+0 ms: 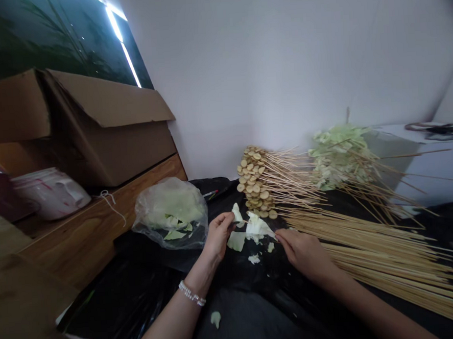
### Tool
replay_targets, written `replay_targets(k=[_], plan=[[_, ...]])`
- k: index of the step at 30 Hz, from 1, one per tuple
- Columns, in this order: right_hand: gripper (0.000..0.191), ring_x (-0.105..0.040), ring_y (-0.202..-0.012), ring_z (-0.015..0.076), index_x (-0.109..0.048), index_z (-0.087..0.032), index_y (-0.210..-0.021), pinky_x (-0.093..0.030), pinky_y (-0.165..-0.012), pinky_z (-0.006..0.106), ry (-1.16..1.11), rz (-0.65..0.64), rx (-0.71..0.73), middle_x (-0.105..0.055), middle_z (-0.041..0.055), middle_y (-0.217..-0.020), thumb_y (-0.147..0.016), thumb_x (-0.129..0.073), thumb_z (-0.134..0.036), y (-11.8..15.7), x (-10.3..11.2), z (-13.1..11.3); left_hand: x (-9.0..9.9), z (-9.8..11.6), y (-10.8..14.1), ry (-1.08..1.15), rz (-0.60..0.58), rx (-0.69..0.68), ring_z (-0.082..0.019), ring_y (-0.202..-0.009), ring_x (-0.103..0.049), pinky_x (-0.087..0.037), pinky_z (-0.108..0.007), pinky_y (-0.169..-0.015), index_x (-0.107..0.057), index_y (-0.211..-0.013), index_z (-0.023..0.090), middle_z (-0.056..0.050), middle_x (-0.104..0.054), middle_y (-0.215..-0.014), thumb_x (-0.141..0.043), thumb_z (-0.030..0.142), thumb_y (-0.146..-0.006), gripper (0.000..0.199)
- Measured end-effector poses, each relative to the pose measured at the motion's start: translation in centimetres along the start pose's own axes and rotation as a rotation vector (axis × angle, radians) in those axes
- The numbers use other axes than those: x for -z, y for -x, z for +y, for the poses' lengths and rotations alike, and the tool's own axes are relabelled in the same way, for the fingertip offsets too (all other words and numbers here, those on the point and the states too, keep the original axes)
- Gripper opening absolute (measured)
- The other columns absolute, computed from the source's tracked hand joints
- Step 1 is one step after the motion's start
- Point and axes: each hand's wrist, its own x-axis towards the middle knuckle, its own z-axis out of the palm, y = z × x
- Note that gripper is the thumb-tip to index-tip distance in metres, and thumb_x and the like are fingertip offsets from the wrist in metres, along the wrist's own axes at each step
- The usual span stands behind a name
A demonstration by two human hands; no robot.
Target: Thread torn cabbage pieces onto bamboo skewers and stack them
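Observation:
My left hand (pixel 218 235), with a beaded bracelet at the wrist, pinches a small piece of cabbage leaf (pixel 236 213). Opposite it, my right hand (pixel 302 252) is closed on what looks like a bamboo skewer, mostly hidden, that carries a crumpled pale cabbage leaf (pixel 256 226). The two hands are a short way apart over the black plastic sheet (pixel 253 301). Below them lie another leaf piece (pixel 236 241) and a few scraps (pixel 254 259). Bare bamboo skewers (pixel 377 252) lie in a wide bundle beside my right forearm.
Skewers with round beige slices (pixel 252 180) are stacked ahead, beside a heap of skewered cabbage (pixel 340 155). A clear plastic bag (pixel 171 211) with leaves lies left. Farther left are a cardboard box (pixel 121 145) and a white tub (pixel 51 193). A white wall (pixel 281 58) closes off the back.

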Motion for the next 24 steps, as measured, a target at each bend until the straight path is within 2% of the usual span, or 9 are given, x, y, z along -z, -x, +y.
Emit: replay_targets(k=[4,9,16,24], plan=[[0.034,-0.065,-0.078,0.0176,-0.066,-0.021,-0.095,-0.042,-0.069,0.027,-0.022,0.053,-0.011,-0.071,0.0051,-0.089,-0.098,-0.033,-0.028,-0.06,-0.11,0.21,0.47,-0.28,-0.46,-0.007,0.099,-0.079,-0.007,-0.060,-0.053,-0.039,-0.018,-0.057,-0.064,-0.077,0.015,0.003,-0.062,-0.069,-0.085,0.034,-0.053,0.037],[0.036,-0.065,-0.080,0.0172,-0.067,-0.021,-0.095,-0.044,-0.073,0.027,-0.067,0.083,0.005,-0.071,0.0053,-0.090,-0.098,-0.032,-0.029,-0.08,-0.02,0.02,0.59,-0.43,-0.59,0.040,0.139,-0.079,-0.009,-0.063,-0.059,-0.043,-0.020,-0.061,-0.058,-0.102,0.019,0.003,-0.064,-0.073,-0.086,0.028,-0.052,0.059],[0.036,-0.066,-0.080,0.0178,-0.066,-0.020,-0.099,-0.045,-0.071,0.027,-0.048,0.035,0.022,-0.071,0.0047,-0.090,-0.099,-0.032,-0.029,0.04,-0.05,-0.22,0.28,-0.61,-0.44,0.102,0.088,-0.047,-0.010,-0.072,-0.063,-0.048,-0.022,-0.070,-0.064,-0.091,0.014,-0.002,-0.068,-0.084,-0.088,0.026,-0.050,0.049],[0.034,-0.066,-0.077,0.0178,-0.066,-0.020,-0.099,-0.042,-0.065,0.027,-0.005,0.032,-0.024,-0.071,0.0043,-0.090,-0.099,-0.033,-0.027,0.02,-0.06,-0.15,-0.07,-0.35,0.02,0.088,0.003,-0.057,-0.011,-0.071,-0.063,-0.049,-0.023,-0.068,-0.064,-0.092,0.014,-0.002,-0.069,-0.081,-0.085,0.018,-0.054,0.044]])
